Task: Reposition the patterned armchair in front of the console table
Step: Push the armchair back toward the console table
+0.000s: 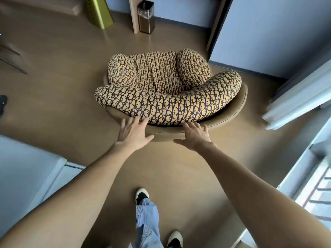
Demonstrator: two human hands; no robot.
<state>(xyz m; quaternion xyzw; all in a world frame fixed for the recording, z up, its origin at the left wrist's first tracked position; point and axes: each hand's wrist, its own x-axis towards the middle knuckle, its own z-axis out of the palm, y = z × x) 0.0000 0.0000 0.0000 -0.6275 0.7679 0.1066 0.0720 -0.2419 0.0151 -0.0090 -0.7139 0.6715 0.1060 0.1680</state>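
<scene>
Tan-and-navy patterned round armchair (166,90) mid-floor, back rim toward person. Left hand (133,133) and right hand (194,134) — both open, fingers spread — at rim. Steel bin (146,17) well beyond armchair.

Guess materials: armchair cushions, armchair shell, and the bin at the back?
Armchair cushions: woven fabric, matte, with a repeating dark print on tan and soft bulging seams. Armchair shell: looks like smooth tan leather or faux leather; slight sheen and a stitched edge, can't tell which. Bin: brushed metal, probably steel, with vertical reflections and a clear plastic liner.
</scene>
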